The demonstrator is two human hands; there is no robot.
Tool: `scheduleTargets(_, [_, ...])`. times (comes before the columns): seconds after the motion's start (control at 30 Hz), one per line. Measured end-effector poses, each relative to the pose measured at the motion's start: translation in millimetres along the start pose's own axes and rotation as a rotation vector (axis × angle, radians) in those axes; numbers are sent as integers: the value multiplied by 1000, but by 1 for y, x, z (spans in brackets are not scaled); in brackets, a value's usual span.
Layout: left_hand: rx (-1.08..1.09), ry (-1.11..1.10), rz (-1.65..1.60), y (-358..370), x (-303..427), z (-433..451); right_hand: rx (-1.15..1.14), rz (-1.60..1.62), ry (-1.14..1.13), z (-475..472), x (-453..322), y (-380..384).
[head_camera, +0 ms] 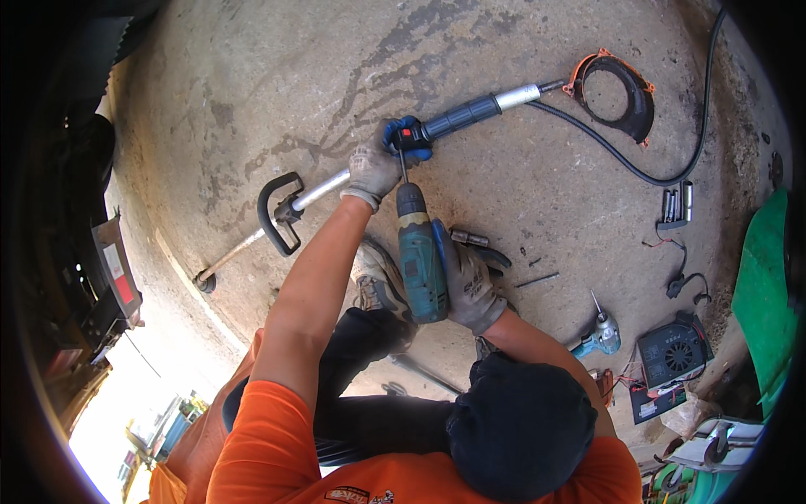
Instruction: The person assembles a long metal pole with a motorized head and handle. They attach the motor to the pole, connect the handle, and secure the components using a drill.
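Observation:
My left hand [371,169], in a grey glove with blue-coated fingers, is closed around the black throttle housing [412,137] of a brush cutter. A red switch shows on that housing. The cutter's aluminium shaft [322,189] lies slantwise across the floor, with a black loop handle [269,214] on it. Beyond the housing comes a dark ribbed grip [463,118]. My right hand [472,286], gloved too, holds a teal cordless drill [420,268]. Its long bit [403,165] points up to the housing; whether it sits in a screw is hidden.
A black-and-orange guard ring [645,104] and a black hose [630,164] lie at upper right. Sockets [677,205], pliers [491,255], a second power driver [604,334] and a fan-cooled electrical unit [677,353] are on the concrete. My shoe [378,277] is below the shaft.

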State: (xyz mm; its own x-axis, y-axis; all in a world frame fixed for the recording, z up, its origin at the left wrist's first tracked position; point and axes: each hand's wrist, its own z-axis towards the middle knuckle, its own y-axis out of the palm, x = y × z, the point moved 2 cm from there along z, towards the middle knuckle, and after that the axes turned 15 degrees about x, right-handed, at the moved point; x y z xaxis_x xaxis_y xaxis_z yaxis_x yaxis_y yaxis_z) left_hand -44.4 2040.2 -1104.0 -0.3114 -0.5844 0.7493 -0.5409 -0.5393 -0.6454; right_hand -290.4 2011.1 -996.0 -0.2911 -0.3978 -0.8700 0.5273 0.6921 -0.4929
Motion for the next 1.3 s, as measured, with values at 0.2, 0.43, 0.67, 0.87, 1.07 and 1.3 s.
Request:
scheduleTargets(0.2, [-17,-58,-8,-1,2,-2,-9,47,29,7,-8,-4])
scheduleTargets(0.43, [-4,-27,-25,-3,11,-3,-5,58,14,-1,2,3])
scheduleTargets(0.67, [-35,-86,-28,-1,9,-2,0,89,34,-2,4,6])
scheduleTargets(0.87, [-17,-50,32,-3,13,-3,-7,90,66,-3,4,7])
scheduleTargets(1.07, [-38,-113,54,-3,11,-2,11,105,55,-3,5,10])
scheduleTargets(1.3, [-37,-88,38,-1,-1,-2,0,93,55,-4,7,12])
